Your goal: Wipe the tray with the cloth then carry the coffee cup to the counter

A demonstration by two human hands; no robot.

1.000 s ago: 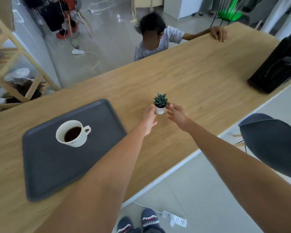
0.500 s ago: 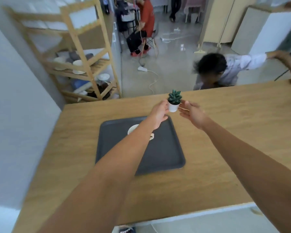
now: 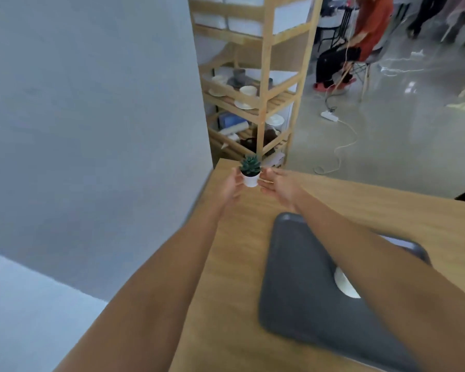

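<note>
Wooden table (image 3: 226,264) bearing a dark grey tray (image 3: 301,291) with a white cup (image 3: 344,285).

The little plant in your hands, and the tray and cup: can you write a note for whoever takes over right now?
Left hand: fingers against the white pot of the small plant, seemingly holding it.
Right hand: open, fingers beside the pot; whether they touch it is unclear.
The plant is over the far corner of the wooden table, next to the wall; whether it rests on the table is unclear.
Tray: on the table. Coffee cup: on the tray, mostly hidden by the right forearm.
No cloth in view.
Left: wiping the tray, if not already done, and carrying the cup to the counter.
</note>
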